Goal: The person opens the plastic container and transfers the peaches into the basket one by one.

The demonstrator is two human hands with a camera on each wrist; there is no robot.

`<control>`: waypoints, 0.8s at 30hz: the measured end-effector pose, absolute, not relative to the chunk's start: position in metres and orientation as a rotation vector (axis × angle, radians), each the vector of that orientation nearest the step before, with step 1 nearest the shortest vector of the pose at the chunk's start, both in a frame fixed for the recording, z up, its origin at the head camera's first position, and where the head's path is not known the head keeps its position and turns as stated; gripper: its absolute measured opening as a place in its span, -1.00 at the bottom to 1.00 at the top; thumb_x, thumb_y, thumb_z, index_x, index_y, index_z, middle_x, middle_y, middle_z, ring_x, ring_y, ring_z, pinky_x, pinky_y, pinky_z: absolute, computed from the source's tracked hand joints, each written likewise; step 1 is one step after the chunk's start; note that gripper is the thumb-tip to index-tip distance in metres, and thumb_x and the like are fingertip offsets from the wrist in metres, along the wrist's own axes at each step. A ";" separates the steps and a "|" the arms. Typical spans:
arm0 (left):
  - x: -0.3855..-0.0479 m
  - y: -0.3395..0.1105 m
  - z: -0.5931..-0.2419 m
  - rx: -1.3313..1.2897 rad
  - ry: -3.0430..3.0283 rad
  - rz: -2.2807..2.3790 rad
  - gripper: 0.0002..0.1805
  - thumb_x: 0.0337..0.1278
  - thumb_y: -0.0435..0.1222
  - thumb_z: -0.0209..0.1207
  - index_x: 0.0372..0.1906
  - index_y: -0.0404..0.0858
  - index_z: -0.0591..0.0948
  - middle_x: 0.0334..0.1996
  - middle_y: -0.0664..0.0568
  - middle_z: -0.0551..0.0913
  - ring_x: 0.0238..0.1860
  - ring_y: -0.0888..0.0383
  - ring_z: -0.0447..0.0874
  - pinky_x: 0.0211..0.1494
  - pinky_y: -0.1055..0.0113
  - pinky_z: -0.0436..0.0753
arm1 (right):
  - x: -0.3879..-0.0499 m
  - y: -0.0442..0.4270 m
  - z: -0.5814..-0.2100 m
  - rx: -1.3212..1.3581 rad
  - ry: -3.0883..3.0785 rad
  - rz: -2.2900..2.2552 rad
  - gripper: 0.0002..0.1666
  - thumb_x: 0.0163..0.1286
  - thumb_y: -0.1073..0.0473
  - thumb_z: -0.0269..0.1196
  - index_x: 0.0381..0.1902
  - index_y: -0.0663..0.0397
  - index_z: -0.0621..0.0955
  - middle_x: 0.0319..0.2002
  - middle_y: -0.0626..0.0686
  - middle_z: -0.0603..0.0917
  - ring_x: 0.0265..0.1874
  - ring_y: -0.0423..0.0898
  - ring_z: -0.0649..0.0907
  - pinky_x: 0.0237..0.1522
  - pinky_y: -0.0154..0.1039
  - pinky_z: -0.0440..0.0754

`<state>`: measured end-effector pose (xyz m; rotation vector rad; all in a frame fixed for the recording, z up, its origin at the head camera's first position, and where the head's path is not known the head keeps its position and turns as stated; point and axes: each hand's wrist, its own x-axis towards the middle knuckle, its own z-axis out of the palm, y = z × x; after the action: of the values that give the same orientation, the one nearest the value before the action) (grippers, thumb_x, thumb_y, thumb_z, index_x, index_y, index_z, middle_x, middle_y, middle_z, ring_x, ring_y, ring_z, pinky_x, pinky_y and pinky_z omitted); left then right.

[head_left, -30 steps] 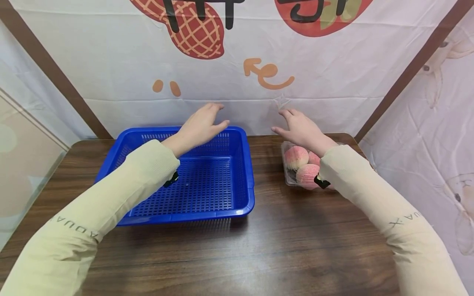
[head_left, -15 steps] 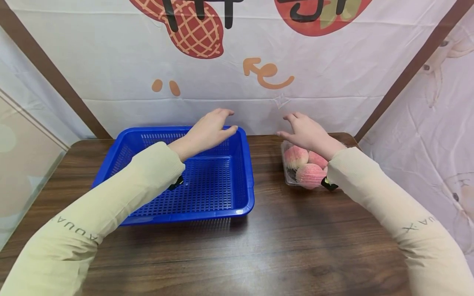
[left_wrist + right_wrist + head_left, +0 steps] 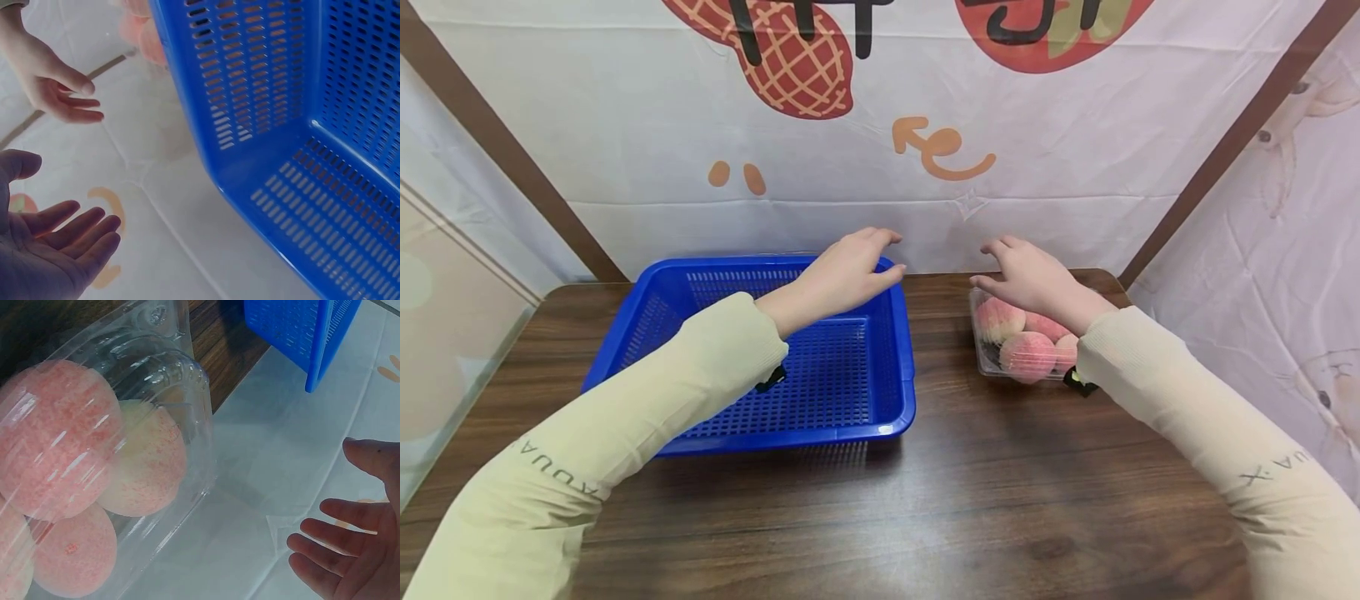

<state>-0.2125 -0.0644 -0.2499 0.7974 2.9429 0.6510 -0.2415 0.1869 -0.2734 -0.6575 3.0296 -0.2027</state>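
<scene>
The left hand hovers above the back right part of a blue plastic basket, fingers relaxed and holding nothing. Over the back of a clear plastic box of pink peaches is the right hand, also holding nothing. In the left wrist view the left hand lies beside the basket, apart from it. The right wrist view has the right hand with spread fingers, apart from the clear box. The right forearm hides part of the box.
Both basket and box stand on a brown wooden table, near its back edge. A printed white cloth hangs right behind the table, with another pale cloth on the right side.
The left hand has moved right and slightly toward the person. The right hand has moved right and slightly nearer, over the box. Basket and box have stayed put.
</scene>
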 end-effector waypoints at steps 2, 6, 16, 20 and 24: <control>-0.210 -0.062 -0.248 0.816 2.937 0.659 -0.46 0.25 -0.11 -0.02 0.24 -0.33 0.33 0.20 -0.12 0.38 0.21 0.03 0.34 0.23 0.17 0.36 | -0.240 0.188 -0.274 -0.656 3.028 -0.201 -0.32 0.26 -0.09 0.15 0.16 0.29 0.37 0.08 0.23 0.45 0.05 0.13 0.48 0.06 0.05 0.43; -0.206 -0.057 -0.246 0.847 2.930 0.674 -0.47 0.24 -0.11 -0.01 0.23 -0.32 0.34 0.19 -0.11 0.39 0.18 0.04 0.37 0.21 0.18 0.38 | -0.237 0.189 -0.274 -0.668 3.030 -0.200 -0.32 0.26 -0.08 0.15 0.16 0.29 0.37 0.08 0.22 0.45 0.05 0.13 0.48 0.06 0.05 0.44; -0.201 -0.044 -0.242 0.872 2.926 0.712 -0.49 0.26 -0.10 -0.03 0.22 -0.28 0.35 0.18 -0.06 0.41 0.18 0.08 0.37 0.20 0.21 0.38 | -0.234 0.191 -0.274 -0.667 3.029 -0.156 -0.34 0.26 -0.07 0.16 0.15 0.31 0.39 0.07 0.24 0.47 0.07 0.13 0.47 0.06 0.05 0.44; -0.199 -0.038 -0.240 0.883 2.919 0.724 -0.50 0.26 -0.10 -0.03 0.22 -0.26 0.35 0.17 -0.05 0.42 0.16 0.09 0.38 0.18 0.22 0.40 | -0.233 0.193 -0.274 -0.657 3.024 -0.158 -0.33 0.26 -0.06 0.16 0.15 0.31 0.38 0.09 0.25 0.46 0.09 0.14 0.46 0.07 0.05 0.43; -0.198 -0.033 -0.239 0.892 2.905 0.743 -0.50 0.26 -0.10 -0.02 0.22 -0.25 0.35 0.17 -0.04 0.42 0.16 0.10 0.38 0.17 0.22 0.41 | -0.231 0.195 -0.275 -0.659 3.020 -0.171 -0.35 0.26 -0.04 0.16 0.15 0.32 0.39 0.09 0.25 0.45 0.08 0.14 0.46 0.06 0.06 0.43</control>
<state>-0.1978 -0.0328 -0.2385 0.8920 2.9050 0.7431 -0.2309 0.1951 -0.2745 -0.6590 3.0202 -0.1709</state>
